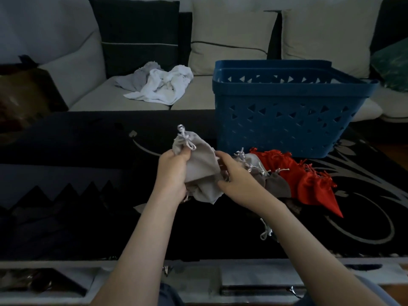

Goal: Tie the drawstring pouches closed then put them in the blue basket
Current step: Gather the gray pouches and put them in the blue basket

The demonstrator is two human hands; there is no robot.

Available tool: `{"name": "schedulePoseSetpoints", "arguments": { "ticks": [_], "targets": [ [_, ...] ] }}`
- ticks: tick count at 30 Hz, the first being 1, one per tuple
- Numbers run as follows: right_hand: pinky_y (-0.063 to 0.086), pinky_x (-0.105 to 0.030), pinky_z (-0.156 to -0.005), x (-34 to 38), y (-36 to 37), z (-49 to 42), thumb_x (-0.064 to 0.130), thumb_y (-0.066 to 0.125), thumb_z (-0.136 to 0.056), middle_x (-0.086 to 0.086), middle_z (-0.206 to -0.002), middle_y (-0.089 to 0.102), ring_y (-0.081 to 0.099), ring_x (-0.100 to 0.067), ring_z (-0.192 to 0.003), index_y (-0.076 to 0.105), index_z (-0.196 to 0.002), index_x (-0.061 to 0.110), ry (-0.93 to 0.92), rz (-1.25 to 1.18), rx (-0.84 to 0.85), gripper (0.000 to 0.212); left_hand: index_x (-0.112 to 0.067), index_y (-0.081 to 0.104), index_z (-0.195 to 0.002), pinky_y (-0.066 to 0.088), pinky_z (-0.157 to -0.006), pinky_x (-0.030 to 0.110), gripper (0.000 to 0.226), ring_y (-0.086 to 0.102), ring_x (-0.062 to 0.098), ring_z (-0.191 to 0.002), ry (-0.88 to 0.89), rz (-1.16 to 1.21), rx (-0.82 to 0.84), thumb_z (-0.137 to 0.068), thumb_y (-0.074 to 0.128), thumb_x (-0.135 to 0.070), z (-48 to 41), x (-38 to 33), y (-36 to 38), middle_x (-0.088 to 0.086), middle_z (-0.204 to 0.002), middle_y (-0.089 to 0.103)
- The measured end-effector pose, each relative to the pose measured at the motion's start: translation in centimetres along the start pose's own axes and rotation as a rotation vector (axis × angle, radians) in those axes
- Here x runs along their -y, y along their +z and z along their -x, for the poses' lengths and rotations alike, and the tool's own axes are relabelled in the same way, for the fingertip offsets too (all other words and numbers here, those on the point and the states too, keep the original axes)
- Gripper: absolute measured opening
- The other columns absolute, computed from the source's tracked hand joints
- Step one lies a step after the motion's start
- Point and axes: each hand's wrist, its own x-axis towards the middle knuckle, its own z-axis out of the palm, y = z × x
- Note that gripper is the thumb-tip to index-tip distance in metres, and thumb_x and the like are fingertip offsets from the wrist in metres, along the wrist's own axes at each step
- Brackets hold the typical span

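A light grey drawstring pouch is held up between both hands, its white cord knotted at the top. My left hand grips its left side near the neck. My right hand holds its right edge, fingers curled into the fabric. To the right lies a pile of further pouches: grey pouches with white cords, and red pouches spread toward the right. The blue basket, plastic with triangular holes, stands just behind the pile; its inside is hidden.
Everything rests on a black rug with a grey leaf pattern. Behind it is a sofa with cushions and a crumpled white cloth. A loose white cord lies under my right forearm. A pale ledge runs along the near edge.
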Motion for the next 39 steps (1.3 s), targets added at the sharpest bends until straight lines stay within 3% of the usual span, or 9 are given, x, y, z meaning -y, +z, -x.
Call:
{"name": "schedulePoseSetpoints", "arguments": {
  "ticks": [4,6,8,12,19,23,33,36,39],
  "targets": [
    [0.041,-0.035,-0.09,-0.1,1.4,0.0,0.029,0.072,-0.079,0.007,-0.105,0.05,0.05,-0.015,-0.102,0.05,-0.12,0.02,0.128,0.146,-0.035,0.047,-0.013,0.064,-0.083,0.049,-0.072,0.032,0.016,0.063,0.023,-0.082,-0.034,0.059,-0.056,-0.095,0.056,-0.018,-0.4,0.6,-1.2,0.009,-0.085,0.066],
    [0.037,-0.032,-0.078,0.0,1.8,-0.2,0.028,0.071,-0.08,0.013,-0.085,0.042,0.045,-0.014,-0.088,0.048,-0.082,0.026,0.077,0.231,-0.061,0.023,-0.013,0.064,-0.085,0.049,-0.069,0.031,0.015,0.064,0.022,-0.08,-0.057,0.054,-0.045,-0.096,0.054,-0.018,-0.5,1.0,-1.4,0.01,-0.086,0.066],
    [0.03,-0.023,-0.065,0.2,1.7,-0.7,0.016,0.065,-0.082,0.011,-0.073,0.036,0.041,-0.015,-0.077,0.035,-0.064,0.026,0.024,0.286,-0.11,0.037,-0.013,0.064,-0.086,0.049,-0.068,0.029,0.015,0.064,0.02,-0.078,-0.042,0.046,-0.052,-0.096,0.054,-0.018,-0.8,0.7,-1.6,0.01,-0.088,0.066],
    [0.028,-0.02,-0.049,0.7,0.1,-1.3,0.007,0.054,-0.082,0.004,-0.061,0.037,0.034,-0.011,-0.056,0.033,-0.064,0.016,0.194,-0.01,-0.274,0.029,-0.015,0.065,-0.088,0.052,-0.074,0.031,0.014,0.066,0.022,-0.086,-0.058,0.054,-0.089,-0.095,0.057,-0.023,-1.1,0.2,-2.7,0.01,-0.093,0.069],
    [0.031,-0.027,-0.053,1.0,-1.8,-0.8,0.0,0.046,-0.083,0.0,-0.07,0.043,0.038,-0.013,-0.059,0.045,-0.084,0.021,0.218,-0.283,-0.455,0.021,-0.016,0.068,-0.095,0.052,-0.084,0.035,0.012,0.067,0.023,-0.096,-0.03,0.105,-0.017,-0.094,0.055,-0.016,-1.0,0.2,-2.1,0.01,-0.101,0.071],
    [0.035,-0.018,-0.049,1.0,-2.2,-0.3,-0.005,0.04,-0.081,0.0,-0.071,0.045,0.042,-0.013,-0.059,0.052,-0.101,0.023,0.23,-0.252,-0.502,0.036,-0.018,0.063,-0.093,0.048,-0.07,0.029,0.013,0.062,0.016,-0.084,0.19,-0.339,-0.225,-0.094,0.051,-0.023,-1.0,0.9,-2.0,-0.001,-0.087,0.064],
    [0.046,-0.023,-0.066,2.6,-1.9,-0.2,-0.014,0.042,-0.081,-0.004,-0.079,0.064,0.059,-0.015,-0.078,0.057,-0.077,0.012,-0.005,-0.874,-0.195,0.03,-0.019,0.069,-0.097,0.053,-0.09,0.045,0.016,0.068,0.026,-0.092,0.065,-0.144,0.047,-0.088,0.055,-0.019,1.1,1.0,1.1,0.009,-0.096,0.071],
    [0.042,-0.023,-0.084,1.9,-0.4,-0.3,-0.002,0.062,-0.077,-0.007,-0.098,0.061,0.056,-0.016,-0.093,0.063,-0.079,0.022,0.016,-0.363,-0.257,0.025,-0.009,0.07,-0.104,0.057,-0.076,0.029,0.022,0.07,0.021,-0.088,-0.019,0.046,0.129,-0.091,0.054,-0.004,1.5,1.0,1.9,0.01,-0.095,0.073],
    [0.035,-0.011,-0.08,1.9,0.4,-0.3,0.006,0.07,-0.075,0.003,-0.091,0.049,0.048,-0.007,-0.087,0.06,-0.083,0.016,0.037,-0.001,-0.348,0.017,-0.01,0.072,-0.089,0.053,-0.059,0.02,0.018,0.068,0.015,-0.071,-0.063,0.061,0.149,-0.087,0.057,0.001,1.9,1.1,2.4,0.004,-0.077,0.073]
  ]
}}
